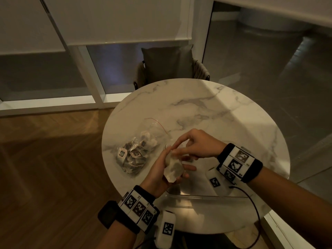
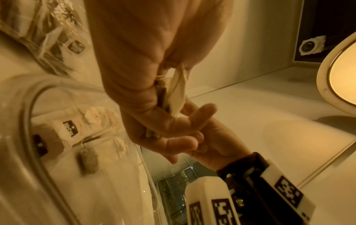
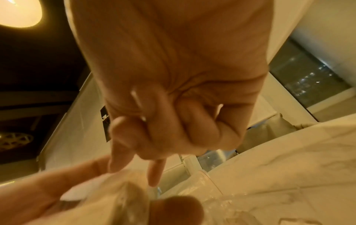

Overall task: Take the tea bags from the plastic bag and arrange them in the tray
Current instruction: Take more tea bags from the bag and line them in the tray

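On the round marble table lies a clear plastic bag (image 1: 136,153) with several tagged tea bags inside. My left hand (image 1: 179,159) is raised above the clear tray (image 1: 197,196), its fingers curled round a small bunch of tea bags (image 1: 173,168). My right hand (image 1: 177,149) reaches in from the right. Its thumb and index finger pinch the top of the bunch while the ring and little fingers are curled. In the left wrist view, tea bags (image 2: 67,129) with printed tags lie inside the tray (image 2: 32,106). The held tea bags (image 3: 125,197) look blurred in the right wrist view.
A chair with a dark cushion (image 1: 168,63) stands behind the table. The tray sits near the table's front edge, right of the plastic bag (image 2: 48,30). A black cable (image 1: 251,203) trails from my right wrist over the table edge. Wooden floor lies to the left.
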A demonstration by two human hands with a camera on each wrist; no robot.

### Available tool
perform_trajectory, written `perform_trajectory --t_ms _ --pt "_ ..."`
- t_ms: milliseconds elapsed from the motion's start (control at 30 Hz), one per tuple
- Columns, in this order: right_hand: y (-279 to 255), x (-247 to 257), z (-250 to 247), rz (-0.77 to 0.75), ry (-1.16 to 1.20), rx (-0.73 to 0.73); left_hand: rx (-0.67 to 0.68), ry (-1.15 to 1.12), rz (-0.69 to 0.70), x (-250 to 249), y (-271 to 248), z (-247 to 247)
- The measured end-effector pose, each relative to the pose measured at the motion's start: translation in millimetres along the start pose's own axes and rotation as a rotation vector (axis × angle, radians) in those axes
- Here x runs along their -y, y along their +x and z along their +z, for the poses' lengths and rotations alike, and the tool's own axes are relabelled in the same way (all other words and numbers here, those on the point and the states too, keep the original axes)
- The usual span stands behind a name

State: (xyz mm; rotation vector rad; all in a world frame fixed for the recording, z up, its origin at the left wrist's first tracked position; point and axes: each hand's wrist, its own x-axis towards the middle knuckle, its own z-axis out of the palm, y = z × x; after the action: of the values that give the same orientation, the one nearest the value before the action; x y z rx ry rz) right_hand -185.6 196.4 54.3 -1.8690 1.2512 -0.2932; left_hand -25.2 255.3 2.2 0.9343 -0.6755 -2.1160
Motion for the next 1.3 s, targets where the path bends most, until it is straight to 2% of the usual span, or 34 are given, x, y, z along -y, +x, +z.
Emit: perform_trajectory --t_ms 100,200,300,433,533,667,867,1000,1167,1300 --pt "0 -4 6 -0.05 -0.004 0.0 0.019 0.038 0.045 1 -2 5" --pt "-4 -7 2 -0.109 0.061 -0.071 0.023 0.167 0.1 5 -3 4" --pt "-11 -8 -3 -0.125 0.209 -0.194 -0.02 0.242 0.136 8 -6 1" --pt "-21 -15 -4 -0.08 0.371 -0.297 -0.107 0.214 0.166 11 -6 4" --pt "-26 -21 -1 -0.041 0.493 -0.305 -0.16 0.185 0.195 12 -5 9" --pt "-33 -22 1 -0.046 0.542 -0.32 -0.161 0.134 0.245 11 -5 17" --pt "-45 -20 6 -0.064 0.567 -0.219 -0.151 0.095 0.312 11 0 18" --pt "-50 -23 2 -0.051 0.627 -0.263 -0.221 0.054 0.312 12 4 12" --pt "-50 -28 -3 -0.047 0.67 -0.413 -0.331 0.004 0.286 11 7 1" --pt "-49 -28 -2 -0.052 0.619 -0.444 -0.31 -0.123 0.197 7 7 -3"
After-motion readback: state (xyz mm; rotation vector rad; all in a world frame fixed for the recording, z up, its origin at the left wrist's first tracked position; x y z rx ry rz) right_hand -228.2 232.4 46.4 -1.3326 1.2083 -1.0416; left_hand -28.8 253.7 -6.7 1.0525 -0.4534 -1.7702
